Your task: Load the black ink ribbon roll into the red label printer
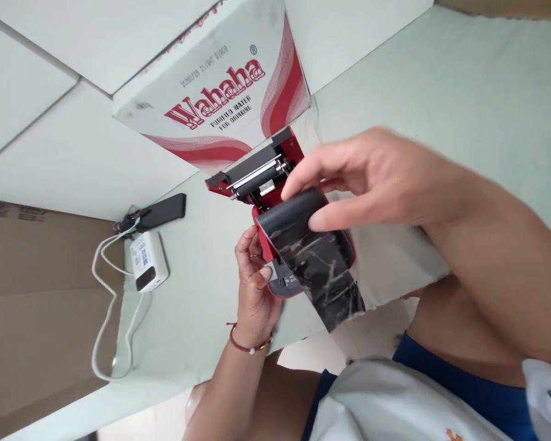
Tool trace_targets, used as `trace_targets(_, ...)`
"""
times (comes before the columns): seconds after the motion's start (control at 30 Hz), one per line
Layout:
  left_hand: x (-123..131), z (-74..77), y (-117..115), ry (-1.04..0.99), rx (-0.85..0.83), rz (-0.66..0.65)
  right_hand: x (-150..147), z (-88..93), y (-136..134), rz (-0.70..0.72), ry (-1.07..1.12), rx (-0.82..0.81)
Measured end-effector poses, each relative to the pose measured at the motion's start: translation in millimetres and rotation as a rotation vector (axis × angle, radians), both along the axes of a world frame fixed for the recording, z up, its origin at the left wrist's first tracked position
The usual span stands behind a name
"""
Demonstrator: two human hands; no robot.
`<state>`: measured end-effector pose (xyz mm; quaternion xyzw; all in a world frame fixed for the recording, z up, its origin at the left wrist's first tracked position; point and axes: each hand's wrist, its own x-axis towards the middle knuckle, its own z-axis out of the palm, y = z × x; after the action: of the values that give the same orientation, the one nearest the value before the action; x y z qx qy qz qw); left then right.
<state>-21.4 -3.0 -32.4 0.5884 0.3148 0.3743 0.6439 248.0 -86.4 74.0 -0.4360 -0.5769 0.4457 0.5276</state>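
Note:
My left hand (257,275) grips the near left side of a small red and black device with an open lid (267,174), which looks like a label printer. A dark roller and metal rod show inside the raised lid. In my right hand (353,184) is a roll of black film (294,211), pinched between thumb and fingers just above the device's body. Its loose, creased end (333,303) hangs down over the near edge toward my lap. The roll hides most of the device's inside.
A white and red water carton (215,92) stands behind the device against white panels. To the left lie a black phone-like object (163,211) and a white power bank (149,262) with a white cable (94,318). Brown cardboard (46,318) borders the pale green tabletop (188,331).

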Motion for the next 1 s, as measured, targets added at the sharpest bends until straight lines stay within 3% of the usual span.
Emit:
trace_targets(0.13,0.3,7.8,-2.3,-0.038,-0.12,0.001,-26.9,-13.4,13.7,-0.167,-0.484,-0.026)
trace_targets(0.27,1.5,8.9,-2.9,-0.042,-0.119,0.003,-39.3,-16.1,21.9,-0.275,-0.735,-0.143)
trace_targets(0.47,2.8,4.7,-2.3,-0.058,-0.092,0.002,-40.0,-14.8,26.9,-0.297,-0.898,-0.154)
trace_targets(0.73,4.7,4.2,-2.4,-0.077,-0.129,0.015,-36.7,-24.1,28.4,-0.136,-0.944,-0.017)
trace_targets(0.8,4.5,5.0,-2.8,-0.066,-0.113,0.02,-36.8,-20.3,25.9,-0.231,-0.912,0.037)
trace_targets(1.0,2.7,4.5,-2.5,-0.056,-0.082,-0.007,-37.9,-7.5,12.2,-0.724,-0.627,0.263)
